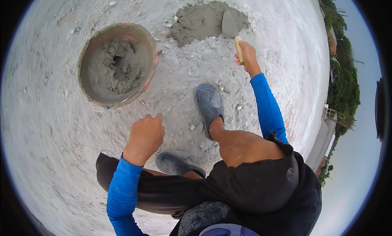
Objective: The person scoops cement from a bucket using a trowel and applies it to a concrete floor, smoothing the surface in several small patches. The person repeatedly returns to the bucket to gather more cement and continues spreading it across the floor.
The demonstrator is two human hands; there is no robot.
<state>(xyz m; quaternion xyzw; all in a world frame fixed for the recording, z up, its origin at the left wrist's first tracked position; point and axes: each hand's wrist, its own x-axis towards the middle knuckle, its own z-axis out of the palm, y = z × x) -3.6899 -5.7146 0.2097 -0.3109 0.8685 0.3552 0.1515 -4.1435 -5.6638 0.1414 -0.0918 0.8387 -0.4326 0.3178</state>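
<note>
My right hand [249, 58] grips the pale wooden handle of a trowel [229, 25]. The trowel's grey blade lies on the right part of a patch of wet mortar [196, 23] spread on the ground. Closed in a loose fist, my left hand [146, 137] hovers near my left knee, below the bucket; nothing shows in its fingers. To its upper left stands a mortar-smeared reddish bucket [152, 68] with a thin wire handle hanging at its near side. Thick grey mortar [122, 66] inside is heaped up around a dark hollow.
My feet, in dark grey rubber clogs [209, 100], are on the rough pale ground [53, 113] between the bucket and my right arm. Small stones and crumbs are scattered about. Green trees [344, 72] and a grey roof-like surface [320, 144] stand at the far right.
</note>
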